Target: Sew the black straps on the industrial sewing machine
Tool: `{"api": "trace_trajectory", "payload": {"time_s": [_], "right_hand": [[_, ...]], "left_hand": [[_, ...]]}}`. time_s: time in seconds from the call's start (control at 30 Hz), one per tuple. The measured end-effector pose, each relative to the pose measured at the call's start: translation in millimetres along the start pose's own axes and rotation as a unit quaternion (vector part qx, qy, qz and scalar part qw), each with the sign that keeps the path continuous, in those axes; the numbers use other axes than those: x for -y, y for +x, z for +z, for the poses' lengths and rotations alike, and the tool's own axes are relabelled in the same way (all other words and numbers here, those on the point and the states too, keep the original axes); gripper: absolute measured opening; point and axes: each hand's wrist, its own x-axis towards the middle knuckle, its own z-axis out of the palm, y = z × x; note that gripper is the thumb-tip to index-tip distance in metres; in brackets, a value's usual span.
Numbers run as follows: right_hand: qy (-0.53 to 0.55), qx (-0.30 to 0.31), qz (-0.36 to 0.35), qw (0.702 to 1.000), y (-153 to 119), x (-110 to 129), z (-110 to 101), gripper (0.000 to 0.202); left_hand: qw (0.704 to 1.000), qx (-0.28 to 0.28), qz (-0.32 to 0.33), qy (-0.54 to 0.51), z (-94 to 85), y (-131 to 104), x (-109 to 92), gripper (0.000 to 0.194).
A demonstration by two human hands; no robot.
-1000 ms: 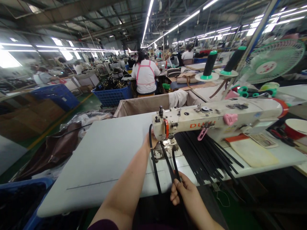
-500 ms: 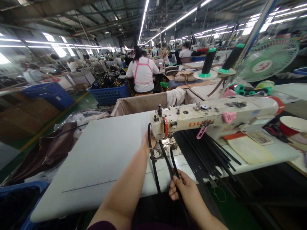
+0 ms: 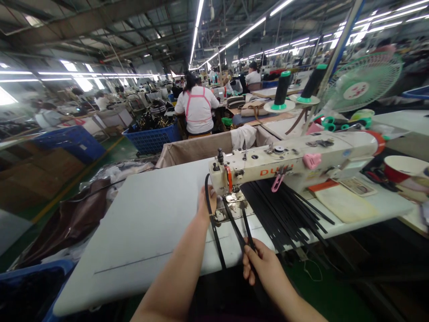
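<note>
A white sewing machine (image 3: pixel 254 167) stands on the pale work table, its needle area above a metal plate (image 3: pixel 221 215). My right hand (image 3: pixel 263 261), in front of the plate, is closed with thumb and fingers around two narrow black straps (image 3: pixel 236 226), which run from it to the presser foot area. My left hand (image 3: pixel 205 203) reaches to the left side of the machine head; its fingers are largely hidden behind the head and another black strap (image 3: pixel 216 237) that hangs down over the table edge.
Many loose black strips (image 3: pixel 279 214) lie under the machine arm. Right of them are a yellowish cloth (image 3: pixel 346 203) and a red-and-white bowl (image 3: pixel 404 170). Thread cones (image 3: pixel 282 89) and a green fan (image 3: pixel 363 82) stand behind. A fabric-lined bin (image 3: pixel 194 150) and a seated co-worker (image 3: pixel 198 109) are ahead.
The right-hand strap, curved near the presser foot before, now runs straight to my right hand. That hand sits slightly further right. The whole view has shifted a little; my left hand stays by the machine head.
</note>
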Motion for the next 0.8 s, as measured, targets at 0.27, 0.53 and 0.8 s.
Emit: {"api": "trace_trajectory", "payload": {"time_s": [0.27, 0.53, 0.8], "right_hand": [[-0.199, 0.006, -0.057, 0.978, 0.9, 12.4, -22.3, 0.035], [-0.610, -0.189, -0.178, 0.749, 23.1, 55.7, -42.7, 0.051], [-0.695, -0.197, -0.156, 0.674, 34.8, 57.9, -34.3, 0.047]], "left_hand": [[0.963, 0.015, 0.183, 0.198, 5.1, -79.8, -7.2, 0.023], [0.958, 0.027, 0.182, 0.222, 5.1, -86.7, -4.5, 0.025], [0.952, 0.049, 0.183, 0.239, 1.4, -86.8, -14.3, 0.028]]}}
